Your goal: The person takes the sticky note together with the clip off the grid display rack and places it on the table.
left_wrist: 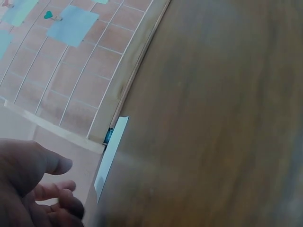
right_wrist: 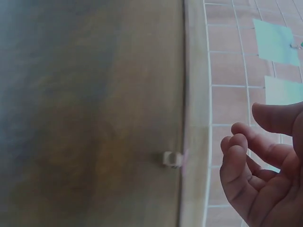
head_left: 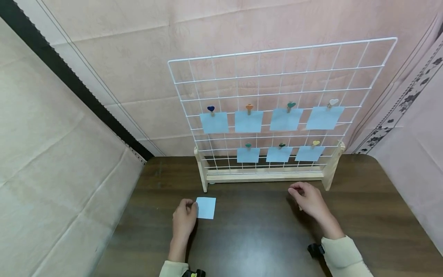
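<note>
My left hand (head_left: 183, 221) is by the left edge of a square blue paper note (head_left: 206, 208) on the table. In the left wrist view, a gap shows between the thumb and loosely bent fingers (left_wrist: 66, 188), and the note (left_wrist: 111, 158) lies apart from them. My right hand (head_left: 311, 203) hovers before the right part of the rack's base, its thumb and bent fingers (right_wrist: 232, 170) apart with nothing visible between them. A small pale object (right_wrist: 172, 159), too blurred to name, is on the table near that hand.
A white wire grid rack (head_left: 282, 50) stands in a wooden base (head_left: 264, 177) at the table's back. Two rows of blue notes hang on it, held by heart-topped clips (head_left: 249, 109). The brown table (head_left: 242, 238) extends toward me; pale cloth (head_left: 131, 69) surrounds it.
</note>
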The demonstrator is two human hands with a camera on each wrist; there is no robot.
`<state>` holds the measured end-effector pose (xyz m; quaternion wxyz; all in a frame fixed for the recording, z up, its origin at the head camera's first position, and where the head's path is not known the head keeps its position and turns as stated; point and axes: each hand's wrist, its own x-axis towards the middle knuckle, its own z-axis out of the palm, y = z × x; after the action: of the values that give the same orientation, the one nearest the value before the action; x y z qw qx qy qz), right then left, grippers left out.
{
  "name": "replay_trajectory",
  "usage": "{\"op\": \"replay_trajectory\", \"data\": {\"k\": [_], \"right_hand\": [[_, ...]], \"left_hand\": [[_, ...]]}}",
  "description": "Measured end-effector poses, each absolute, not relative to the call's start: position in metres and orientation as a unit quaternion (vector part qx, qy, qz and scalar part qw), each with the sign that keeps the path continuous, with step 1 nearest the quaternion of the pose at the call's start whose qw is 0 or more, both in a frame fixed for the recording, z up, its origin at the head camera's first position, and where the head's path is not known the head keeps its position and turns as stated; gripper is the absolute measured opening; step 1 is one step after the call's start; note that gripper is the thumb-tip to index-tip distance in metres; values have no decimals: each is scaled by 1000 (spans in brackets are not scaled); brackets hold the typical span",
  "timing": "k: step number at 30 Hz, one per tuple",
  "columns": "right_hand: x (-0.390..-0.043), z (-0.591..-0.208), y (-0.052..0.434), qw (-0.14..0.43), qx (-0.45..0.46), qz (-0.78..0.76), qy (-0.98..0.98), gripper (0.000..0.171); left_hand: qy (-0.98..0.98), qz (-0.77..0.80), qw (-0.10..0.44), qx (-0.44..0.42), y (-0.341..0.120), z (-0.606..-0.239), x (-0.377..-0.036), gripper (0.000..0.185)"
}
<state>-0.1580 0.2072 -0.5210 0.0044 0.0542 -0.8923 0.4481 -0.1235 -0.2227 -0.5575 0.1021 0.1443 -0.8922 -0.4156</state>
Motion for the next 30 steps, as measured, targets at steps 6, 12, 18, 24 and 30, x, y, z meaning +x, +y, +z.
{"op": "replay_trajectory", "data": {"k": [6,12,18,24,30], "right_hand": [[-167,-505,192,49,79,431,-897,27],[-175,-491,169,82,115,439,-887,18],[-178,-478,155,85,133,456,-876,18],[-184,-466,144,89,148,458,-872,18],[-189,-455,131,83,163,466,-866,21]], "left_hand": [[-882,-427,163,113,-216,-549,-130,15],[-863,-456,194,101,-211,-534,-133,11],[-815,-558,138,76,-203,-521,-141,19],[-777,-616,116,61,-198,-507,-150,24],[-780,-612,123,51,-194,-496,-160,24]]}}
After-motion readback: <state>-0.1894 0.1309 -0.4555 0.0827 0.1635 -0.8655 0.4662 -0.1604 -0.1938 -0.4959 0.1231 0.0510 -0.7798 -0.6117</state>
